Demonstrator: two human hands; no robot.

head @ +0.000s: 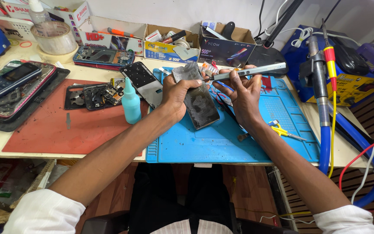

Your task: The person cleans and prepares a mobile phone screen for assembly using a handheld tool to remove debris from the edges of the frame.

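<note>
Two bare hands at work over a blue silicone mat (278, 125). Left hand (176, 93) clamped around the upper end of a dark phone panel (199, 102), tilted and lifted off the mat, lower edge near the surface. Right hand (243, 93) closed on a long silver pen-shaped tool (249, 71), held nearly level, tip pointing toward the left hand and meeting the panel's top edge, probably touching, though fingers hide the exact contact. Hands close together, almost knuckle to knuckle, each gripping its own thing.

Just left of the left hand: a small teal squeeze bottle (131, 103) standing upright, and a perforated dark phone frame (143, 83) lying flat. Further left, on a red mat (53, 134): an opened phone with exposed circuit board (100, 94). Well beyond that, far left: a small keypad phone (9, 79) resting on a stack of larger handsets. Beyond the left hand, toward the wall: a roll of clear tape (56, 38) and open cardboard boxes (169, 43) of parts.

Just right of the right wrist, on the blue mat: yellow-handled scissors (282, 131). Far right: a blue soldering station (360, 82) with a hanging handpiece (319, 86) and looping cables.
</note>
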